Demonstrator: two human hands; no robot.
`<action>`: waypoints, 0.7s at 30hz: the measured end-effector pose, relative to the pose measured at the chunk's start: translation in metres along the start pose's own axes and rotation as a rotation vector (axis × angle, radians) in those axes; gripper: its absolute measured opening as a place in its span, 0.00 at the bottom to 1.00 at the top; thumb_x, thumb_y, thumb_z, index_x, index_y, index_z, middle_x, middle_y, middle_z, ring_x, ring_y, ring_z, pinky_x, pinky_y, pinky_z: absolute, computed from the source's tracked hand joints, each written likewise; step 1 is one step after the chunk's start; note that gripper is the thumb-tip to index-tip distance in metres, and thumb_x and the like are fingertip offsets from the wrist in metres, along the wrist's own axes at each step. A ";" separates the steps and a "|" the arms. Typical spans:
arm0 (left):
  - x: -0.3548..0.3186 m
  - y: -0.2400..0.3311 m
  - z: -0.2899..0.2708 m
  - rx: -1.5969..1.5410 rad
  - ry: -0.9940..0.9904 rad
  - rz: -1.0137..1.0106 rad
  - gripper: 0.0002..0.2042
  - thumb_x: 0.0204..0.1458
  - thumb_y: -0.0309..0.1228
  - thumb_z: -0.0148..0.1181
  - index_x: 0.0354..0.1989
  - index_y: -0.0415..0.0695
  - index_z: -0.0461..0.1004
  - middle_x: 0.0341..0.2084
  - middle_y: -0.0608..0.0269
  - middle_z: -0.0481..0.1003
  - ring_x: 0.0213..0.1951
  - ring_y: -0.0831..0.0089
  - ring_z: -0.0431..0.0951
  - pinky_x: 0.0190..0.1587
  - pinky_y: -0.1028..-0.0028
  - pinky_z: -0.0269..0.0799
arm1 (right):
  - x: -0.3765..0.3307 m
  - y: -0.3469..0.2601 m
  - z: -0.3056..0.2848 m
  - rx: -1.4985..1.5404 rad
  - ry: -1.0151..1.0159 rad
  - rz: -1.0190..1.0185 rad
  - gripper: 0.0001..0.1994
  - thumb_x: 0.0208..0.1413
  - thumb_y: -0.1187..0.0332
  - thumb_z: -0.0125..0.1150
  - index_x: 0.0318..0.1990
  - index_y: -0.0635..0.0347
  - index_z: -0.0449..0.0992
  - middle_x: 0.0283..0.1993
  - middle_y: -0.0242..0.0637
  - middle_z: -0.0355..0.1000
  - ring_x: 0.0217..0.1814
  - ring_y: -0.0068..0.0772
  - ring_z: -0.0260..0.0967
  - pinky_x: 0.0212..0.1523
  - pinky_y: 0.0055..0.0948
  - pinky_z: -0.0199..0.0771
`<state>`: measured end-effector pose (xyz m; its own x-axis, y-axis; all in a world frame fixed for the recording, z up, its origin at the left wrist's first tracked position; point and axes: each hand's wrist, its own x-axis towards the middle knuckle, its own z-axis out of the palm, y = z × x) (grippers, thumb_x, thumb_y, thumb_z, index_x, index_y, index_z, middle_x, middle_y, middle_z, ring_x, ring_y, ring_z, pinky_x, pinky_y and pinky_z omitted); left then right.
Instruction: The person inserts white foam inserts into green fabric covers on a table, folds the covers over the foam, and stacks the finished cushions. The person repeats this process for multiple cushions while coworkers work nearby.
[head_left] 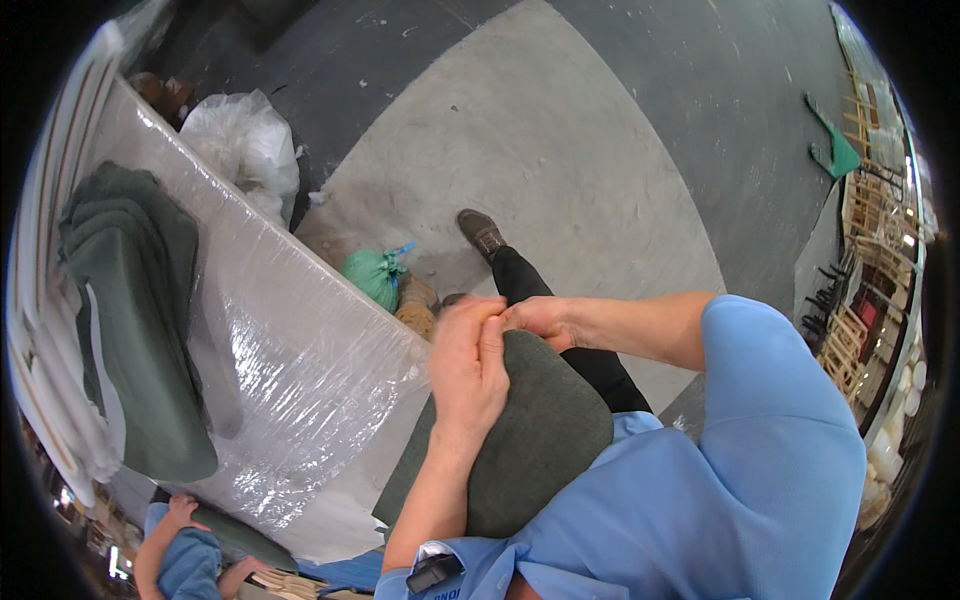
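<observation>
Lying against the blue shirt (660, 490), the grey-green cushion (545, 435) looks light, soft and unslippery, best held by its far rim, where the left hand (468, 365) and right hand (540, 318) seem clenched on it.

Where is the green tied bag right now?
In the head view, left of centre, the green tied bag shows just past the plastic-wrapped table, next to a brown bundle.

A short row of small, dark blue printed letters stood on the light-blue woven-fabric shirt (780, 470), on its left chest, between the sleeve and the neck opening. The lettering (447, 595) sat just beside a small black plastic device (435, 572), partly cropped and hardly legible.
</observation>
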<state>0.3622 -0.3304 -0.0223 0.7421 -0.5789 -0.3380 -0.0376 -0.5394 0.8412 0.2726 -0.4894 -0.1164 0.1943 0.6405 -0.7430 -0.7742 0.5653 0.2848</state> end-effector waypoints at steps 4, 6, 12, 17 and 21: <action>-0.008 0.005 0.031 -0.239 -0.117 -0.079 0.12 0.72 0.33 0.50 0.51 0.40 0.77 0.39 0.55 0.83 0.42 0.66 0.84 0.48 0.70 0.76 | -0.001 0.008 -0.007 0.078 -0.049 -0.112 0.07 0.68 0.73 0.60 0.45 0.68 0.80 0.47 0.42 0.79 0.45 0.34 0.81 0.51 0.35 0.88; -0.006 0.002 0.033 -0.291 -0.146 -0.109 0.12 0.72 0.32 0.49 0.53 0.40 0.77 0.37 0.51 0.82 0.42 0.57 0.84 0.47 0.64 0.77 | 0.017 0.020 -0.026 0.165 -0.222 -0.092 0.09 0.71 0.74 0.54 0.44 0.69 0.80 0.45 0.42 0.79 0.45 0.33 0.81 0.50 0.36 0.88; -0.002 -0.005 0.024 -0.335 -0.211 -0.238 0.13 0.73 0.33 0.47 0.55 0.40 0.76 0.41 0.53 0.83 0.47 0.61 0.84 0.53 0.65 0.76 | 0.030 0.030 -0.033 0.192 -0.307 -0.174 0.10 0.73 0.67 0.54 0.45 0.63 0.81 0.45 0.36 0.79 0.48 0.31 0.79 0.53 0.38 0.85; 0.006 -0.018 0.004 -0.642 -0.115 -0.134 0.26 0.77 0.46 0.42 0.73 0.41 0.63 0.72 0.50 0.65 0.75 0.60 0.61 0.76 0.61 0.54 | -0.013 0.018 0.001 0.112 0.169 -0.695 0.32 0.72 0.40 0.50 0.70 0.53 0.67 0.57 0.36 0.74 0.58 0.33 0.73 0.60 0.38 0.71; 0.030 0.010 0.017 -0.713 -0.263 -0.176 0.32 0.76 0.52 0.37 0.77 0.40 0.54 0.75 0.49 0.58 0.77 0.58 0.55 0.77 0.60 0.50 | -0.027 0.018 0.036 0.253 0.080 -0.846 0.39 0.71 0.30 0.35 0.75 0.49 0.57 0.67 0.40 0.69 0.66 0.41 0.70 0.62 0.45 0.73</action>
<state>0.3724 -0.3637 -0.0312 0.5109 -0.6950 -0.5059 0.5719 -0.1646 0.8037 0.2753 -0.4778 -0.0696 0.5917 -0.0771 -0.8024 -0.2319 0.9370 -0.2611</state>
